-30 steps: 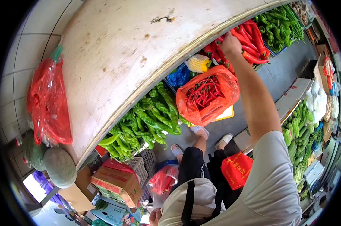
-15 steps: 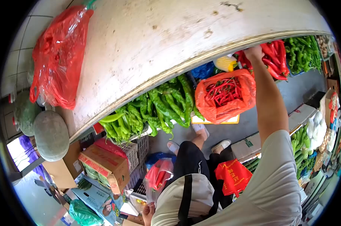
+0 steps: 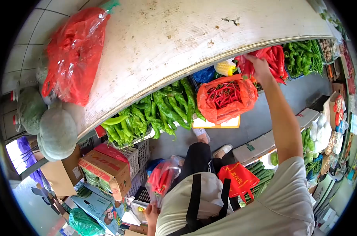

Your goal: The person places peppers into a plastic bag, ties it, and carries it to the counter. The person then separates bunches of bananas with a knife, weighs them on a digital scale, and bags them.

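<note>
My left hand [image 3: 151,214] is closed on the gathered top of a clear plastic bag [image 3: 161,179] with several long red peppers in it, at the bottom centre. My right hand [image 3: 260,67] reaches to the pile of large red peppers [image 3: 273,59] under the shelf edge. Its fingers curl around a red pepper at the near left side of the pile, partly out of sight. Just left of that hand is an orange-red bag [image 3: 210,112] of thin red chillies [image 3: 223,94]. Long green peppers [image 3: 172,104] lie further left.
A pale wooden shelf [image 3: 158,51] overhangs the vegetables, carrying a red plastic bag [image 3: 78,59]. Winter melons [image 3: 58,131] and cartons [image 3: 105,173] stand at left. A red carry bag [image 3: 238,180] hangs by my body. More produce [image 3: 320,131] lines the right side.
My right hand has drawn slightly out from beneath the shelf edge, with more of it showing. The left hand still holds the bag of peppers. The view has shifted a little.
</note>
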`<control>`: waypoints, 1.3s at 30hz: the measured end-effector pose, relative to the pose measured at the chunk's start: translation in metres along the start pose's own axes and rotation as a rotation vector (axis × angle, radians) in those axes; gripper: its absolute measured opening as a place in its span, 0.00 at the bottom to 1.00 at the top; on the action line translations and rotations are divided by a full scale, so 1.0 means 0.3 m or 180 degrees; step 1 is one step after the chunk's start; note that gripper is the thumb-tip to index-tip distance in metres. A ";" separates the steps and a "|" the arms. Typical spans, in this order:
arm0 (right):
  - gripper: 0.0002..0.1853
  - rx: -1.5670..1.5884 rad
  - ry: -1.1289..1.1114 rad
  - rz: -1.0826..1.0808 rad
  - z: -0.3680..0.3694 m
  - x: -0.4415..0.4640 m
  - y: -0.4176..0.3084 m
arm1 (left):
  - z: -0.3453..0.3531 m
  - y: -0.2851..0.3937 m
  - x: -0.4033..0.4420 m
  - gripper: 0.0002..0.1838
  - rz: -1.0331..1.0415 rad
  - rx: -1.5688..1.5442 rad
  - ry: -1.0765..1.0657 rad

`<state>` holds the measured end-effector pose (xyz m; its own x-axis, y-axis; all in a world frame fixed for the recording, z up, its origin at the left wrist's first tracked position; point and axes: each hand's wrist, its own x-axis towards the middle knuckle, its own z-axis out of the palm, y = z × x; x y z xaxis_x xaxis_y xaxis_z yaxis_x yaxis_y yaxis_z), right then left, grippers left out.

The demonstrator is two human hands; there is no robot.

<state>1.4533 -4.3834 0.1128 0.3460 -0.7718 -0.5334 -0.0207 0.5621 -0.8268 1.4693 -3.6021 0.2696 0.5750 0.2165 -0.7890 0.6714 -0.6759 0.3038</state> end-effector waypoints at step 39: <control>0.11 -0.4032 -0.5776 -0.3892 1.036 -1.894 0.523 | -0.535 -0.252 -0.304 0.45 0.1775 -0.4861 -0.0749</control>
<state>1.5449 -3.7643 0.3417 0.6677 0.7436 0.0350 0.6414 -0.5508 -0.5340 1.4412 -3.4577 0.4045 0.9058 -0.0027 -0.4237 0.3118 0.6813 0.6623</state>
